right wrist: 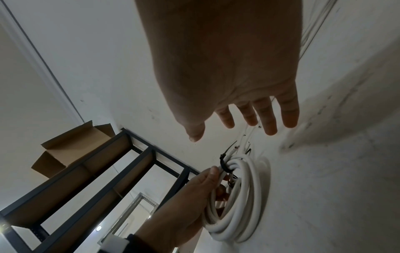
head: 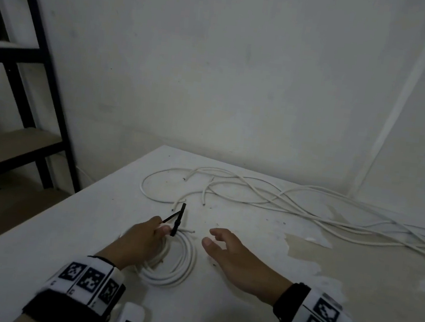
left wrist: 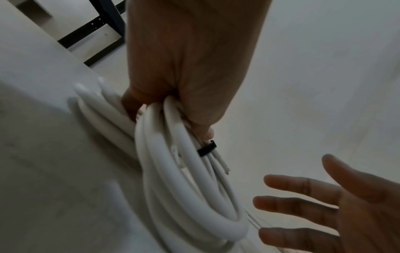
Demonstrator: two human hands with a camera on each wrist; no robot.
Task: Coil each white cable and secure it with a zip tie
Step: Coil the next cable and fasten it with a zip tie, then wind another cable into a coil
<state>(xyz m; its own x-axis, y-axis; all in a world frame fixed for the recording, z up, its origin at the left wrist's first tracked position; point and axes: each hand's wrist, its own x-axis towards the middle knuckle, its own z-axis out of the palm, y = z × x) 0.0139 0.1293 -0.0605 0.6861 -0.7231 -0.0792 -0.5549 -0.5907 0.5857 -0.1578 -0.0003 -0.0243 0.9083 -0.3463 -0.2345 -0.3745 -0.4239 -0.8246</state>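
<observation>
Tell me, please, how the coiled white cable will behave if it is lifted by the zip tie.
The coiled white cable probably keeps its ring shape, since the black zip tie bunches its turns. Its untied far side may sag or spread. The free end likely springs outward.

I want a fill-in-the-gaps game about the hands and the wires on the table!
1. The left hand holds a coiled white cable on the ____.
2. The zip tie around the coil is coloured ____.
3. The right hand is open and holds ____.
4. The loose white cables lie farther away, nearer the ____.

Missing words: table; black; nothing; wall
</observation>
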